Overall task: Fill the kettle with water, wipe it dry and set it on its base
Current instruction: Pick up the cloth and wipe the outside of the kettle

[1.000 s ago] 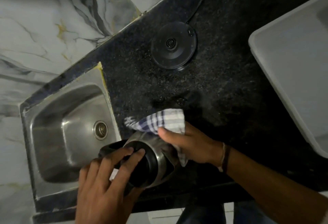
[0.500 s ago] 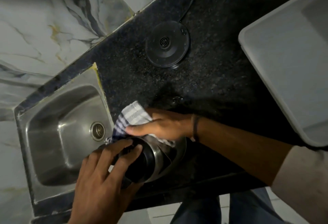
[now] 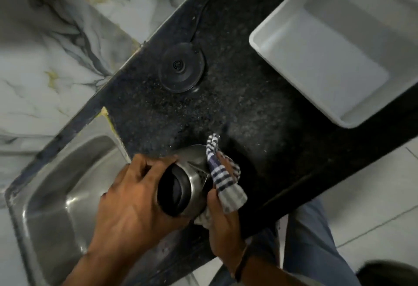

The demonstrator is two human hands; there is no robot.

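A steel kettle [image 3: 194, 172] with a black lid stands on the dark counter near its front edge, just right of the sink. My left hand [image 3: 133, 197] grips it from the left, over the handle side and the lid rim. My right hand [image 3: 222, 220] presses a blue-and-white checked cloth [image 3: 222, 181] against the kettle's right side, by the spout. The round black kettle base [image 3: 181, 68] sits bare on the counter farther back, its cord running away toward the wall.
A steel sink [image 3: 65, 186] with its basin lies to the left. A white plastic tub [image 3: 334, 43] stands at the back right of the black granite counter [image 3: 260, 109]. Marble wall tiles run along the back left. My legs show below the counter edge.
My right hand with the cloth has moved from the kettle's far side round to its near right side. The left hand has shifted its grip over the kettle top. The view has tilted.
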